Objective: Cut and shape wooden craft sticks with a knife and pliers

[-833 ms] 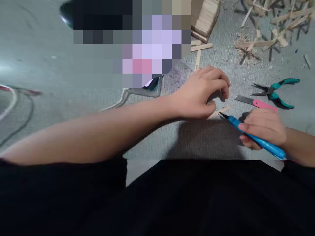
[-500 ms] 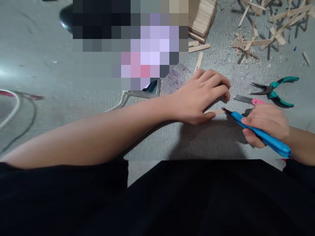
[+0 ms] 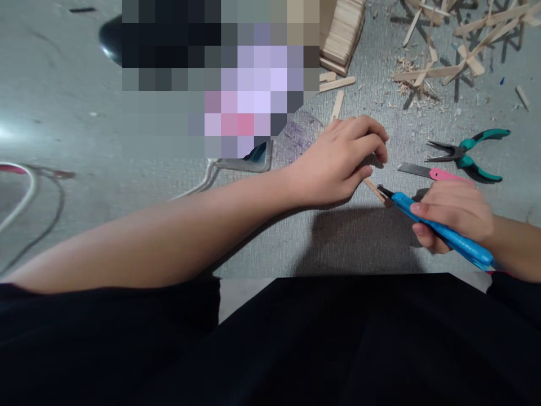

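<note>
My left hand [image 3: 338,163] rests on the grey mat [image 3: 363,237] with its fingers curled, pinching one end of a small wooden stick [image 3: 375,190] that lies slanted on the mat. My right hand [image 3: 454,214] is closed round a blue craft knife [image 3: 439,231]. The knife's dark tip touches the stick's free end, just right of my left fingers.
Teal-handled pliers [image 3: 469,152] and a pink-handled blade [image 3: 435,173] lie behind my right hand. A stack of wooden sticks [image 3: 342,34], loose sticks [image 3: 338,83] and a stick frame with shavings [image 3: 448,56] lie at the back. A metal object [image 3: 249,162] and cables [image 3: 25,192] lie left.
My left hand has turned the stick from lying level to slanting down to the right. The knife tip stays at its end; my right hand has shifted slightly.
</note>
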`<state>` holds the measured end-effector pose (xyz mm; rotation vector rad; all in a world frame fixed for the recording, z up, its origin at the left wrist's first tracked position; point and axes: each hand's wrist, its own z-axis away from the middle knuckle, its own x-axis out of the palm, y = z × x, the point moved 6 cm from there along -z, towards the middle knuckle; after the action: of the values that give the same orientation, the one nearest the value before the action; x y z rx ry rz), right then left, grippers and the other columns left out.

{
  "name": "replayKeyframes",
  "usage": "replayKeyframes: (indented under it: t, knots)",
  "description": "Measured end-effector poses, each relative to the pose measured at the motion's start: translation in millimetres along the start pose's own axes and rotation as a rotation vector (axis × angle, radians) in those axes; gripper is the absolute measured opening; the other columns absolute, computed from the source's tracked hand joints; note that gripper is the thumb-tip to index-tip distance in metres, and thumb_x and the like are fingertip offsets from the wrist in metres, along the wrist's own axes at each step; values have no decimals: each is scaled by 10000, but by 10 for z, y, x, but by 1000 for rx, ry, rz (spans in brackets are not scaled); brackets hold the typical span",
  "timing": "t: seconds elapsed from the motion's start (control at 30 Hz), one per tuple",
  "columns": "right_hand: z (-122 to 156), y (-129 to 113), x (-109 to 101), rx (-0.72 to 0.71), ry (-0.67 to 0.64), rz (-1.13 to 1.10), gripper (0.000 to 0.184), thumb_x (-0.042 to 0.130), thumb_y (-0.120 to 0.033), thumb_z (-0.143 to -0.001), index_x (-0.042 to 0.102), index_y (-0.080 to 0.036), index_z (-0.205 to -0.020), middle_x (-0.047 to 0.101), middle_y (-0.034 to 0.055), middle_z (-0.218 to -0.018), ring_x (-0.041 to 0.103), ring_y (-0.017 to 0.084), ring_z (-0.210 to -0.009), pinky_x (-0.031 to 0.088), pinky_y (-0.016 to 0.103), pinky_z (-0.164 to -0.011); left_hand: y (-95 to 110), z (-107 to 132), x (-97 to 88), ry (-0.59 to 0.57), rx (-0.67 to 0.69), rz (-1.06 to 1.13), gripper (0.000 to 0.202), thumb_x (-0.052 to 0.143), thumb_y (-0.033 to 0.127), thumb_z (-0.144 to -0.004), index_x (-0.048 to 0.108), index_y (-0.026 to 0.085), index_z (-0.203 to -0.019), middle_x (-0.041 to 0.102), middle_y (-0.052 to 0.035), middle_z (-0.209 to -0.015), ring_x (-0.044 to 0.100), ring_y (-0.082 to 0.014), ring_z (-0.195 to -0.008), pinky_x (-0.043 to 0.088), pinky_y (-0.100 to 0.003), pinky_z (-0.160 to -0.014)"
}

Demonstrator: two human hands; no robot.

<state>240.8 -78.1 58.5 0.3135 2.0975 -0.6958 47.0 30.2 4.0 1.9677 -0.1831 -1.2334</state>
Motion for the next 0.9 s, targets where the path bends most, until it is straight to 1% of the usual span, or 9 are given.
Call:
replayKeyframes:
  t: [0.07,0.1,0.3,0.53,0.77,0.9]
  knots:
    - [-61,-40,-17,-85,49,-26,154,640,-221,-1108,653,-194,-1259,758,-13,-797,722,145,-651,624,288,-646,-1,2,25,0,7,-31,232,596,236,-1055,714,245,-1254,695,-139,-1519,661,-355,-1368,516,-563,-1185]
    - [-81,-47,-18,-103,64,-34,153,636,-212,-1110,662,-184,-1259,758,-9,-795,712,145,-645,622,286,-637,-1,4,34,-2,9,-44,231,594,238,-1059,712,246,-1258,694,-141,-1522,659,-357,-1367,516,-564,-1181]
    - [-77,-15,34,-64,80,-12,167,653,-214,-1112,680,-175,-1271,744,-3,-786,690,157,-637,607,300,-621,4,11,47,-19,-2,-61,231,587,245,-1081,705,264,-1279,681,-139,-1551,642,-365,-1393,490,-571,-1211]
    - [-58,-4,65,-38,109,-4,166,638,-242,-1129,686,-198,-1282,732,-17,-792,687,157,-637,597,296,-613,14,8,53,-27,-13,-69,259,583,216,-1078,714,259,-1297,664,-135,-1564,628,-364,-1415,479,-579,-1226]
    - [-76,-18,66,-57,86,-5,185,669,-220,-1104,698,-176,-1281,740,-6,-813,696,162,-666,603,295,-633,16,3,72,-22,-6,-110,257,598,184,-1071,727,252,-1283,664,-140,-1579,616,-377,-1444,465,-582,-1237]
    - [-90,-27,69,-79,98,-13,164,681,-201,-1085,711,-137,-1233,742,22,-807,684,174,-657,597,309,-614,13,0,88,-12,-7,-111,255,622,181,-1069,737,254,-1285,670,-144,-1577,625,-383,-1454,458,-588,-1257]
